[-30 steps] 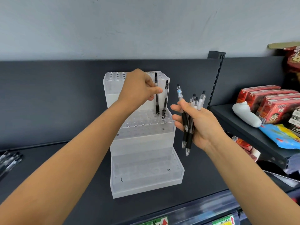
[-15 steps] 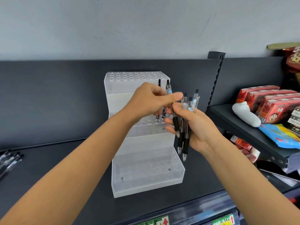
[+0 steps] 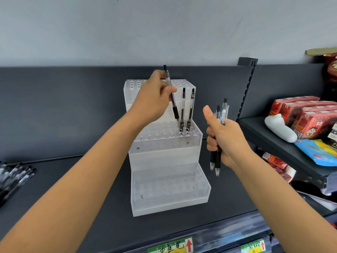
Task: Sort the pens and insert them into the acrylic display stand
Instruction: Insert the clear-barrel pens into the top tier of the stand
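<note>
1. The left hand [image 3: 155,95] pinches 1 pen [image 3: 170,92] between thumb and curled fingers, gripping its clear barrel near the upper half.
2. That pen's long axis is steep but tilted: its black top end points up and to the left, and its tip points down and to the right.
3. The tip sits at the back row of the middle tier of the acrylic display stand [image 3: 169,203], just left of 2 standing pens [image 3: 182,108]. Whether it has entered a hole is hard to tell from this angle.
4. The 2 standing pens are upright in neighbouring holes at the right end of that row, tips down and black tops up.
5. The right hand [image 3: 228,141] hovers beside the stand's right edge, fingers wrapped round a bundle of pens [image 3: 221,114] and thumb raised. The bundle looks like 3 pens.
6. The bundle runs near vertical, tips down below the fist and tops above it.
7. The stand has 3 stepped tiers and sits on a dark shelf [image 3: 54,165].
8. More loose pens [image 3: 14,176] lie on the shelf at the far left.
9. Red cartons [image 3: 300,115] fill a neighbouring shelf on the right.
</note>
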The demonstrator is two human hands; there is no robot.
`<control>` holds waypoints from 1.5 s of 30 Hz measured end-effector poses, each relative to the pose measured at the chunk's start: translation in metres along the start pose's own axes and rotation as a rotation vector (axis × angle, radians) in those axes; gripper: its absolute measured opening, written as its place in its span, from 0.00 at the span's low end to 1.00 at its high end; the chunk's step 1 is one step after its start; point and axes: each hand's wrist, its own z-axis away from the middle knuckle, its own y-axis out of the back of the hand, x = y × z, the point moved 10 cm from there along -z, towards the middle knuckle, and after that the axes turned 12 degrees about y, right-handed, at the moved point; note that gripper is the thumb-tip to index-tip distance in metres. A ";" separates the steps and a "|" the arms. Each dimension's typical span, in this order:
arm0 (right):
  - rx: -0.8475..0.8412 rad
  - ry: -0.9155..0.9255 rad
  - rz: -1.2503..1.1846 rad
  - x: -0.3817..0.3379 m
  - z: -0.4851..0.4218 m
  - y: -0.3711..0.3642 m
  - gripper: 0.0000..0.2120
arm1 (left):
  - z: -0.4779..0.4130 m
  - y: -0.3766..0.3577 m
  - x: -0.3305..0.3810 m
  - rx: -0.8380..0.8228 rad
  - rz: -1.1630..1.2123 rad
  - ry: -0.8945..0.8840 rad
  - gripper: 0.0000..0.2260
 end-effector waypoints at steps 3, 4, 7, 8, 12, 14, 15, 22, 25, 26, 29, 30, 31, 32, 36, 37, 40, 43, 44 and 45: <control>0.005 -0.103 -0.073 0.011 0.000 0.001 0.20 | 0.002 -0.010 -0.006 -0.023 -0.047 -0.005 0.07; -0.007 -0.128 -0.134 0.013 0.001 -0.001 0.19 | 0.003 -0.012 -0.008 -0.025 -0.024 0.004 0.06; -0.037 -0.145 -0.246 0.015 0.001 -0.003 0.14 | 0.001 -0.014 -0.008 -0.005 0.022 0.005 0.05; -0.040 -0.132 -0.232 0.014 0.001 -0.002 0.14 | 0.000 -0.013 -0.006 0.003 0.021 -0.008 0.05; -0.040 0.020 0.000 0.002 -0.011 0.005 0.08 | -0.003 -0.009 0.002 0.023 -0.013 -0.076 0.04; -0.042 0.101 0.145 -0.004 -0.024 0.005 0.03 | -0.003 -0.014 0.001 -0.003 -0.059 -0.083 0.06; -0.039 0.121 0.205 -0.006 -0.031 0.003 0.03 | -0.004 -0.017 -0.002 -0.020 -0.082 -0.075 0.07; -0.040 0.251 0.386 -0.009 -0.061 -0.014 0.07 | -0.010 -0.025 -0.018 0.008 -0.386 -0.063 0.06; -0.029 0.281 0.355 -0.013 -0.064 -0.016 0.09 | -0.012 -0.024 -0.013 0.031 -0.448 -0.044 0.07; -0.032 0.284 0.339 -0.014 -0.064 -0.016 0.08 | -0.013 -0.023 -0.010 0.054 -0.467 -0.034 0.07; -0.039 0.281 0.309 -0.015 -0.064 -0.017 0.08 | -0.016 -0.021 -0.009 0.089 -0.516 -0.015 0.09; -0.037 0.280 0.311 -0.015 -0.065 -0.016 0.08 | -0.017 -0.023 -0.010 0.075 -0.525 -0.007 0.10; -0.036 0.277 0.317 -0.015 -0.066 -0.016 0.07 | -0.017 -0.026 -0.012 0.048 -0.530 0.004 0.12; -0.035 0.275 0.322 -0.014 -0.067 -0.016 0.07 | -0.018 -0.029 -0.014 0.016 -0.532 0.014 0.13; -0.046 0.267 0.314 -0.010 -0.068 -0.016 0.08 | -0.020 -0.034 -0.019 -0.076 -0.509 0.031 0.15; -0.048 0.268 0.316 -0.010 -0.067 -0.016 0.08 | -0.020 -0.034 -0.020 -0.091 -0.497 0.035 0.15; -0.023 0.259 0.282 -0.011 -0.061 -0.012 0.11 | -0.016 -0.033 -0.021 -0.094 -0.487 0.030 0.16; -0.031 0.157 0.090 -0.013 -0.048 -0.009 0.17 | -0.011 -0.028 -0.021 -0.039 -0.610 0.012 0.21; -0.072 0.098 -0.004 -0.012 -0.042 -0.012 0.18 | -0.008 -0.024 -0.018 0.001 -0.645 0.000 0.22; -0.127 0.038 -0.103 -0.012 -0.036 -0.018 0.19 | -0.004 -0.019 -0.012 0.054 -0.660 -0.029 0.23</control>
